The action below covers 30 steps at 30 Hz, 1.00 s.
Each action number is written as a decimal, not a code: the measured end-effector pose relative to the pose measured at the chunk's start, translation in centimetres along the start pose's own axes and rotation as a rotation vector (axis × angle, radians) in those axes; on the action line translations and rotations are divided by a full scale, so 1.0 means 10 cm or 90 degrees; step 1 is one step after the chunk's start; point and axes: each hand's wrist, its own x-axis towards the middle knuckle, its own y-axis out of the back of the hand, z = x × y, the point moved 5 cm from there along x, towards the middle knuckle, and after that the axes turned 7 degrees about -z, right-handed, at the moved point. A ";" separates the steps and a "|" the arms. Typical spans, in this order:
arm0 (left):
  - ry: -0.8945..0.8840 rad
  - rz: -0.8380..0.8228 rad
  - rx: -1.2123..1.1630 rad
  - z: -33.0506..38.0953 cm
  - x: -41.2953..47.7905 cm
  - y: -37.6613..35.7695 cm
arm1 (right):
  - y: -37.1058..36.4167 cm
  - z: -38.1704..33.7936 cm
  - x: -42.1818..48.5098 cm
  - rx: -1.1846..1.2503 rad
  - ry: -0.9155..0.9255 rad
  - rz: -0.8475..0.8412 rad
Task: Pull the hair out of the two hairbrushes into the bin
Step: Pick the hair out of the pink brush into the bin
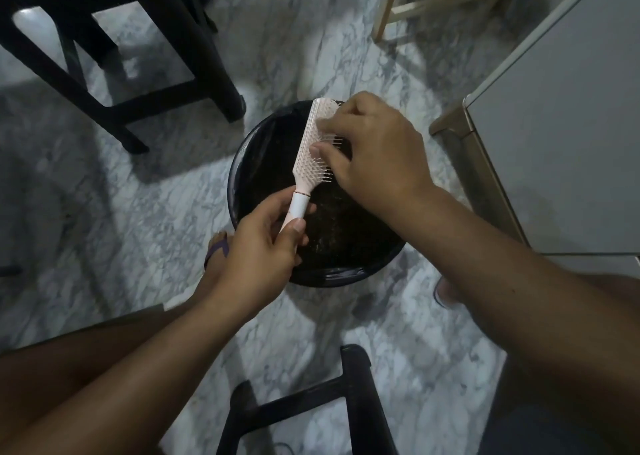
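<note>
One hairbrush, a pale paddle brush, was in view, held above the mouth of the black bin on the marble floor; the second brush showed nowhere. The left hand gripped the handle, fingers and thumb wrapped round it, with the head angled up and away. The right hand was clenched on the brush head, thumb on the bristle face and fingers curled over its far side. The step in hand looked like stripping hair from the bristles. It would go best with the handle held steady, the head kept over the bin, and the fingers digging to the bristle roots so the hair lifted off towards the tips in one mat and dropped straight in. The right fingertips were hidden behind the hand, so whether they had any hair pinched could not be told. The dim light and the bin's dark inside made its contents hard to read.
</note>
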 end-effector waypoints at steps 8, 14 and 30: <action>0.097 -0.034 -0.195 -0.09 -0.04 -0.14 | 0.09 0.06 0.09 0.227 -0.008 0.038; 0.108 0.004 -0.225 -0.13 0.04 -0.01 | 0.41 0.19 0.14 0.358 -0.011 0.118; 0.075 -0.036 -0.151 -0.05 0.00 -0.06 | -0.20 0.25 0.00 0.418 -0.239 -0.256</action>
